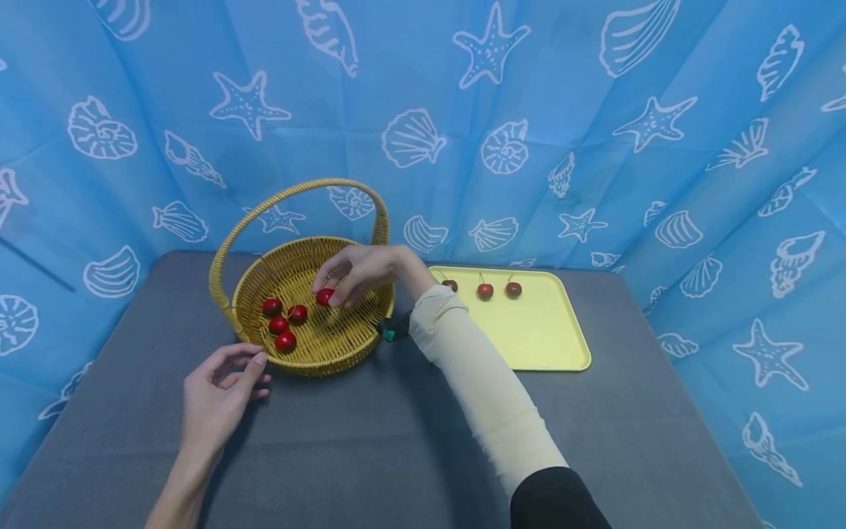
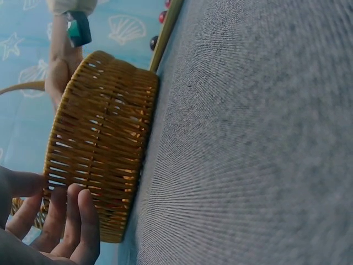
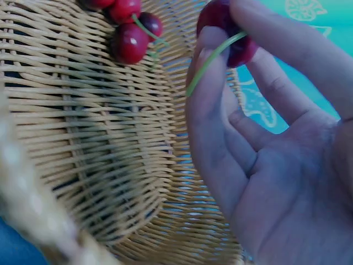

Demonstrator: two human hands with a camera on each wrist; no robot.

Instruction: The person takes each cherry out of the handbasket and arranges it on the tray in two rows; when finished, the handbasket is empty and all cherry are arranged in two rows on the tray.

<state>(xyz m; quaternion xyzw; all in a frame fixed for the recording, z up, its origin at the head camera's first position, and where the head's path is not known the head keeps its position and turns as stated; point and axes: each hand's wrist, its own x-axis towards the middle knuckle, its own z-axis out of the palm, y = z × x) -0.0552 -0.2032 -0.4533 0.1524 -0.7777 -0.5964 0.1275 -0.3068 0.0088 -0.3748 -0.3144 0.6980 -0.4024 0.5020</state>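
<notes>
A red cherry (image 1: pixel 324 297) is pinched between the thumb and fingers of my right hand (image 1: pixel 360 273), over the inside of a wicker basket (image 1: pixel 344 360). Its green stem (image 3: pixel 212 63) shows in the right wrist view. Several more cherries (image 1: pixel 286 342) lie at the left of the basket floor. My left hand (image 1: pixel 221 393) grips the basket's near left rim with thumb and fingertips; in the left wrist view its fingers (image 2: pixel 71 221) lie against the outer wall.
A yellow tray (image 1: pixel 542 330) stands right of the basket, partly behind my right forearm, with cherries (image 1: pixel 485 292) along its far side. The basket's handle (image 1: pixel 264 209) arches up at the back left. A blue shell-patterned curtain (image 1: pixel 449 184) hangs behind the grey-covered table (image 1: pixel 370 455).
</notes>
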